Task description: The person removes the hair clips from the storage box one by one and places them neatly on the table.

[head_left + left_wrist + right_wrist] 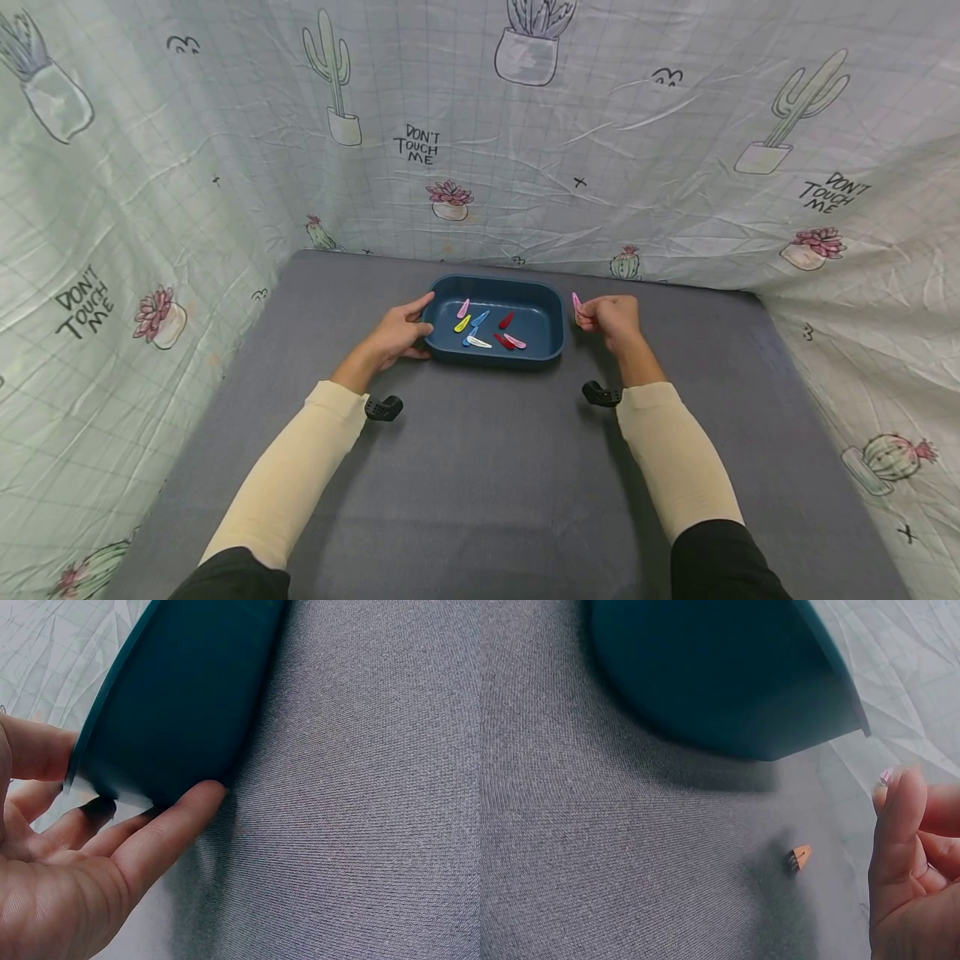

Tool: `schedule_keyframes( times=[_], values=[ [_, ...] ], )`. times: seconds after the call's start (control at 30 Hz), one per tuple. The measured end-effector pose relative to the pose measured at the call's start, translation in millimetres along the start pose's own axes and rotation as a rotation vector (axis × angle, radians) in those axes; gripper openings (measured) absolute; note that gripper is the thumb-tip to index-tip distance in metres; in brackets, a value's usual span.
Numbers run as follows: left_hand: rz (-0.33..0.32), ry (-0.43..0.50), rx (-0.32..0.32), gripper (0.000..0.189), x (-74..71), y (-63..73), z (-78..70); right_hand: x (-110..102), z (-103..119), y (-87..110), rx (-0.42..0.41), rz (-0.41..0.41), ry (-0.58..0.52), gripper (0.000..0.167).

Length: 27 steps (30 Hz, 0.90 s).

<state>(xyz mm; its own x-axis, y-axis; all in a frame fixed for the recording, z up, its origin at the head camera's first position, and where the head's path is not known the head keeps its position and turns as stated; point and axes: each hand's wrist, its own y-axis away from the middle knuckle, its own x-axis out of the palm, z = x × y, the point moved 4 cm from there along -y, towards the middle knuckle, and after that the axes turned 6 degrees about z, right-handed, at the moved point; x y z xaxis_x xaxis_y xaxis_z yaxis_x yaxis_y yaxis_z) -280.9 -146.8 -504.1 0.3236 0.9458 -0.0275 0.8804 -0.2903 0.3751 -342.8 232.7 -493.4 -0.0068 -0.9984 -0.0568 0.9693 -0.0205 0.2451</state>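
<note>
A dark blue rectangular tray (pixel 495 360) sits on the grey table, with several snap hair clips scattered inside, among them a yellow clip (pixel 462 323), a white clip (pixel 478 342) and a red clip (pixel 506 320). My left hand (pixel 393 335) grips the tray's left end, its thumb at the rim and its fingers against the outer wall. Just beyond the tray's right end, my right hand (pixel 613 319) pinches a pink hair clip (pixel 576 302) between thumb and finger, above the table. Only the clip's tip (pixel 886 778) shows in the right wrist view.
A small orange thing with dark prongs, like a claw clip (pixel 802 856), lies on the table near the right hand; the head view does not show it. A cactus-print cloth (pixel 525 167) hangs behind the table and at both sides.
</note>
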Motion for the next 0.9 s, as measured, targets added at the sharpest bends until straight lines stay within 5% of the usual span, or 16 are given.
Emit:
schedule_keyframes(
  times=[0.9],
  values=[
    [-0.013,-0.004,-0.003,0.073,-0.3,-1.6,3.4,-9.1,-5.7,-4.4,0.021,-0.020,0.013,0.010]
  ],
)
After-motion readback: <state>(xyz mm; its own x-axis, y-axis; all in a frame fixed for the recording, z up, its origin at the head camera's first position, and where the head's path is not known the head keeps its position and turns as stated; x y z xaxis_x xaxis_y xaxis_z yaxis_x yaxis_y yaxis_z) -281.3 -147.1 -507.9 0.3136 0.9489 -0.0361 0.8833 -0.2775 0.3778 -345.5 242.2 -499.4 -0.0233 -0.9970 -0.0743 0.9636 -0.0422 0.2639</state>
